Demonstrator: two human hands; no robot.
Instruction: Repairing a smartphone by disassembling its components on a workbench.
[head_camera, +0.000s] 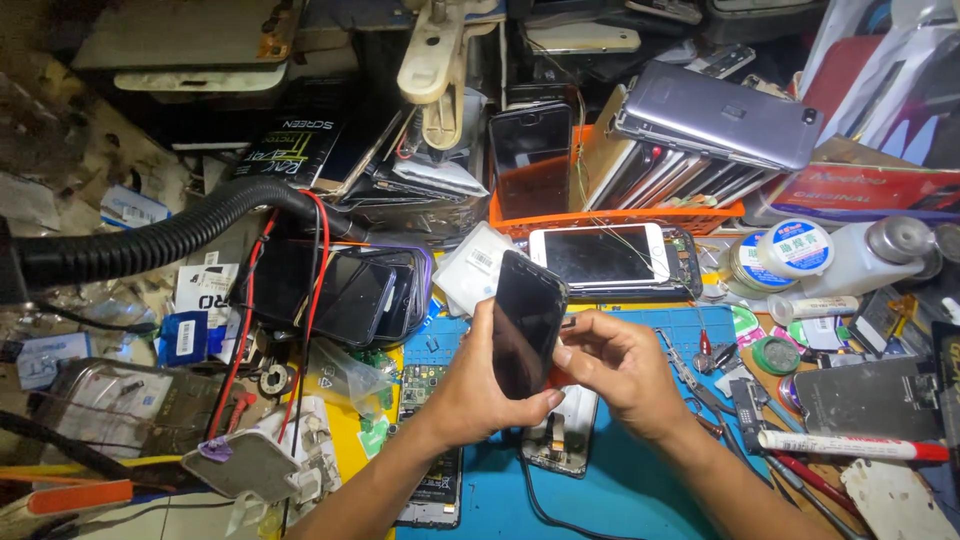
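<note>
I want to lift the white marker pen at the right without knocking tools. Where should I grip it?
Grip the white marker pen around the middle of its barrel, coming from above. It lies flat and nearly level, red tip pointing right, with its long sides exposed. Pliers and other tools crowd its left end.

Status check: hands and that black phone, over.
Left hand grips black phone upright. Right hand pinches its lower edge. Blue mat below, cluttered.

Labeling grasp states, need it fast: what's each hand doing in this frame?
Left hand: closed around the black phone, holding it upright over the blue mat.
Right hand: fingers pinching the phone's lower right edge.
</note>
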